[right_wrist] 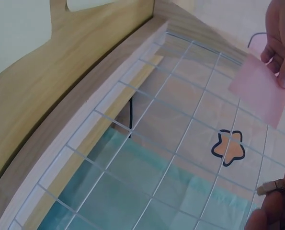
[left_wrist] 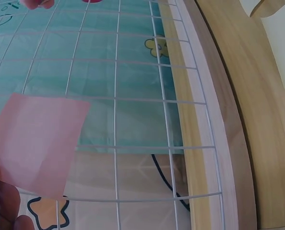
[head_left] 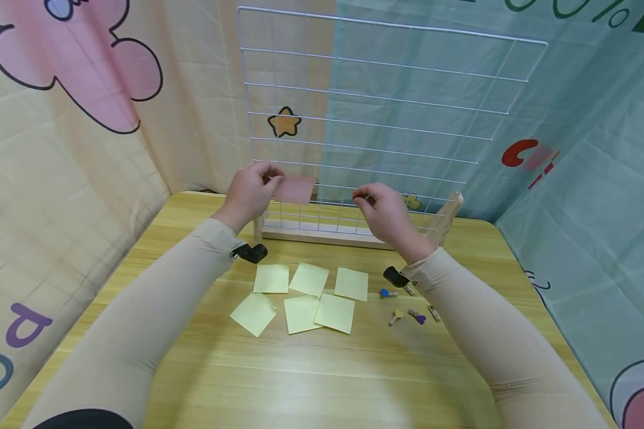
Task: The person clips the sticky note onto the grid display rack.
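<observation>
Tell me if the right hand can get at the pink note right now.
Probably yes: nothing shows between the right hand and the pink note, and the left hand grips only one side of it. The right hand does hold a clip, though.

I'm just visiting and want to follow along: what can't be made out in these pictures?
- Right wrist: the clothespin, one end hidden by the right hand.
- Left wrist: most of the left hand, cut off at the lower-left corner.
- Left wrist: a red shape, cut off by the top edge.
</observation>
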{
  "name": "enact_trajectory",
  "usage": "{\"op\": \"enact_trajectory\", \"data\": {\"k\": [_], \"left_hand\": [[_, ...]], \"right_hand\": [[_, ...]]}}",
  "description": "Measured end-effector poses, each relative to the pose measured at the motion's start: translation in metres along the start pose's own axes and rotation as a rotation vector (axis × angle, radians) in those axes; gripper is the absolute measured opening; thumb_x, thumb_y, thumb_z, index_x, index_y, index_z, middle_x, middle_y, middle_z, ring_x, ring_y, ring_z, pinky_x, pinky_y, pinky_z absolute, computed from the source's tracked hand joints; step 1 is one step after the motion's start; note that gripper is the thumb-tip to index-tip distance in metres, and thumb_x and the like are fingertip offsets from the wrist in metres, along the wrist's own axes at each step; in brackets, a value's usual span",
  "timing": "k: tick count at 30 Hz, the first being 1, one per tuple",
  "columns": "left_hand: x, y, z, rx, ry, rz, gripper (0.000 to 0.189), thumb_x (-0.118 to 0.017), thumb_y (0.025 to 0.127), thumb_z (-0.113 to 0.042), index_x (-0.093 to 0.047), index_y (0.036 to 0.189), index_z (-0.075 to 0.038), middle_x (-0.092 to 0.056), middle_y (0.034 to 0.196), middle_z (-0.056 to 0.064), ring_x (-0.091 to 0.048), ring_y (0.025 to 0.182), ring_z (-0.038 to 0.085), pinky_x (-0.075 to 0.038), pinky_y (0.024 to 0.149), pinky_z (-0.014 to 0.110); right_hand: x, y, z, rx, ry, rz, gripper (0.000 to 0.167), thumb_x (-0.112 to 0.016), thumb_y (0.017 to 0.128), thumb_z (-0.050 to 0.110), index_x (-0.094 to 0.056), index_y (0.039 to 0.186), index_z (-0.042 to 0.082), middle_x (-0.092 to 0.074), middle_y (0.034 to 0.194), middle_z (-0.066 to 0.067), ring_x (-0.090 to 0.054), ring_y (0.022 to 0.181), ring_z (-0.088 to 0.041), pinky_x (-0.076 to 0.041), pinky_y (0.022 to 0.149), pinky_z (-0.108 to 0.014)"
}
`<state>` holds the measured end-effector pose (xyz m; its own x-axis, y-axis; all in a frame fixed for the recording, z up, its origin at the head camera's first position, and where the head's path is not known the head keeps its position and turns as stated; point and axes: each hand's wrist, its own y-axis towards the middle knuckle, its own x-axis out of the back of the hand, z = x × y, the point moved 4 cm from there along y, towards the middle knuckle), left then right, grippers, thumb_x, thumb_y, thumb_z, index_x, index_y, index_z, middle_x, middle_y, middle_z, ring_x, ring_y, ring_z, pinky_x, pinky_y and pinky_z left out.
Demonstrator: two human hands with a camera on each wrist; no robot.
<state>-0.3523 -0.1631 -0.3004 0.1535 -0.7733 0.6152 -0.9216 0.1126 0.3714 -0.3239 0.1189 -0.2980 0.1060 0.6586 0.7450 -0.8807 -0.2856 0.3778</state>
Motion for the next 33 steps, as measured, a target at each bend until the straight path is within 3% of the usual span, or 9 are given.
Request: {"op": "enact_trajectory", "data": {"k": [6, 10, 15, 19, 25, 33], "left_hand": [[0.0, 0.004, -0.003, -0.002, 0.0, -0.009, 0.021, -0.059, 0.109, -0.023, -0.071, 0.119, -0.009, -0.072, 0.116, 0.01, -0.064, 0.098, 0.026, -0.054, 0.085, 0.04], [0.0, 0.007, -0.005, -0.003, 0.001, -0.021, 0.021, -0.058, 0.109, -0.023, -0.071, 0.118, -0.009, -0.073, 0.116, 0.01, -0.063, 0.097, 0.026, -0.052, 0.083, 0.037], [0.002, 0.011, -0.008, 0.0, -0.019, -0.042, 0.02, -0.059, 0.109, -0.023, -0.072, 0.116, -0.009, -0.073, 0.117, 0.009, -0.063, 0.095, 0.024, -0.05, 0.081, 0.034], [0.005, 0.015, -0.011, 0.005, -0.033, -0.059, 0.02, -0.06, 0.108, -0.022, -0.072, 0.116, -0.007, -0.074, 0.116, 0.01, -0.064, 0.1, 0.025, -0.052, 0.086, 0.037], [0.01, 0.023, -0.017, 0.022, -0.027, -0.064, 0.023, -0.06, 0.109, -0.023, -0.072, 0.119, -0.007, -0.073, 0.119, 0.01, -0.064, 0.108, 0.027, -0.053, 0.095, 0.042], [0.009, 0.031, -0.025, 0.017, -0.03, -0.062, 0.023, -0.059, 0.11, -0.026, -0.072, 0.12, -0.01, -0.072, 0.118, 0.007, -0.062, 0.105, 0.024, -0.052, 0.091, 0.039]], "right_hand": [[-0.001, 0.005, 0.004, -0.062, 0.033, 0.02, 0.031, -0.059, 0.109, 0.015, -0.067, 0.135, 0.001, -0.073, 0.125, -0.016, -0.071, 0.111, -0.029, -0.059, 0.091, -0.044], [0.0, 0.01, 0.009, -0.073, 0.023, 0.024, 0.026, -0.058, 0.109, 0.016, -0.071, 0.129, 0.003, -0.075, 0.123, -0.013, -0.07, 0.099, -0.026, -0.056, 0.084, -0.04], [0.004, 0.019, 0.017, -0.037, 0.069, -0.019, 0.021, -0.059, 0.109, 0.012, -0.072, 0.121, 0.002, -0.068, 0.116, -0.014, -0.06, 0.092, -0.025, -0.051, 0.08, -0.037], [0.007, 0.027, 0.023, -0.016, 0.112, -0.068, 0.019, -0.061, 0.107, 0.011, -0.074, 0.116, 0.001, -0.059, 0.107, -0.013, -0.054, 0.091, -0.026, -0.047, 0.078, -0.034], [0.011, 0.04, 0.038, 0.005, 0.071, -0.109, 0.018, -0.064, 0.106, 0.014, -0.077, 0.111, 0.004, -0.052, 0.093, -0.009, -0.046, 0.088, -0.026, -0.036, 0.075, -0.035], [0.013, 0.059, 0.055, 0.031, 0.053, -0.141, 0.019, -0.064, 0.106, 0.015, -0.079, 0.111, 0.006, -0.048, 0.082, -0.006, -0.044, 0.083, -0.025, -0.032, 0.077, -0.034]]}}
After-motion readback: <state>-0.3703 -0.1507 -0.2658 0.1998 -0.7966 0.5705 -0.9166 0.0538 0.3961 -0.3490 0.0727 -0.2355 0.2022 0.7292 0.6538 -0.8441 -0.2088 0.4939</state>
